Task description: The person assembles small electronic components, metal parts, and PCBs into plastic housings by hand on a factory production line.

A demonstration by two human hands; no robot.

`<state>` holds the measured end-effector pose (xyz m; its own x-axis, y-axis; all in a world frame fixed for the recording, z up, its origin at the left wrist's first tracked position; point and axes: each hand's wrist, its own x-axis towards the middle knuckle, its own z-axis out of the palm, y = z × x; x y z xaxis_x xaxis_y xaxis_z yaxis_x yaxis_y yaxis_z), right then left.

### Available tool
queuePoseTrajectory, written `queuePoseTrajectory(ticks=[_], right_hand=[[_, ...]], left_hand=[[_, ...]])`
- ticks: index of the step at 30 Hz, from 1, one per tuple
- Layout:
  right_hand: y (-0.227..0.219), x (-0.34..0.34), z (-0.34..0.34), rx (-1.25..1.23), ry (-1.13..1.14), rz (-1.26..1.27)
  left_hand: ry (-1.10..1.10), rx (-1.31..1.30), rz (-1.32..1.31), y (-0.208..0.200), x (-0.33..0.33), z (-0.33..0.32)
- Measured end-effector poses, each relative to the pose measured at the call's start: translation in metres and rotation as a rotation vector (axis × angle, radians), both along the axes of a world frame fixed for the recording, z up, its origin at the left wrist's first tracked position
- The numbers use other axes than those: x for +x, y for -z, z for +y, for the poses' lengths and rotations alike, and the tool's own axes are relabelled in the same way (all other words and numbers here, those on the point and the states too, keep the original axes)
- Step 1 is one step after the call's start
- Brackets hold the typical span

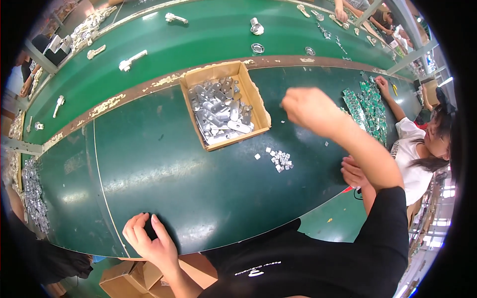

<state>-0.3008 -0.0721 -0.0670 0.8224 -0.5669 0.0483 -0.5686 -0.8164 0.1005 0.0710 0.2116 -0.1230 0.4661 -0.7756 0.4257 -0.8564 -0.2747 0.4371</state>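
Here's the right hand [305,111] aloft, fingers curled, any grip hidden, small white pieces [282,161] lying near-left of it, the loosely open left hand [150,237] farther off.

- The right hand's [309,110] curled fingertips are blurred and partly hidden, so whether it grips anything cannot be told.
- The left hand's [148,239] forearm runs off the view's near edge.
- Jumbled metal parts [218,110] hide the floor of the box [254,99].
- Small pale pieces [281,161] on the table [149,198] are too tiny to identify.
- Right, the arm hides some green circuit boards [354,107].
- Near left, an open carton [118,281] is cut off.
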Motion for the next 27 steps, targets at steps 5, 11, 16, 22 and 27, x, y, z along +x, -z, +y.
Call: queuePoseTrajectory(ticks=[5,11,16,22,27], right_hand=[[0.01,0.009,0.03,-0.033,0.006,0.049],[0.0,0.0,0.038,0.001,0.075,-0.02],[0.015,0.014,0.03,0.045,0.07,-0.033],[0.024,0.009,0.046,-0.018,0.166,-0.049],[0.045,0.018,0.044,-0.163,0.182,-0.058]], left_hand=[[0.002,-0.02,0.003,0.002,0.003,-0.001],[0.095,-0.085,0.013,0.002,0.005,-0.008],[0.124,-0.146,-0.179,-0.016,-0.002,0.012],[0.04,-0.116,-0.216,-0.011,-0.012,0.019],[0.068,-0.143,-0.271,-0.001,-0.003,0.022]])
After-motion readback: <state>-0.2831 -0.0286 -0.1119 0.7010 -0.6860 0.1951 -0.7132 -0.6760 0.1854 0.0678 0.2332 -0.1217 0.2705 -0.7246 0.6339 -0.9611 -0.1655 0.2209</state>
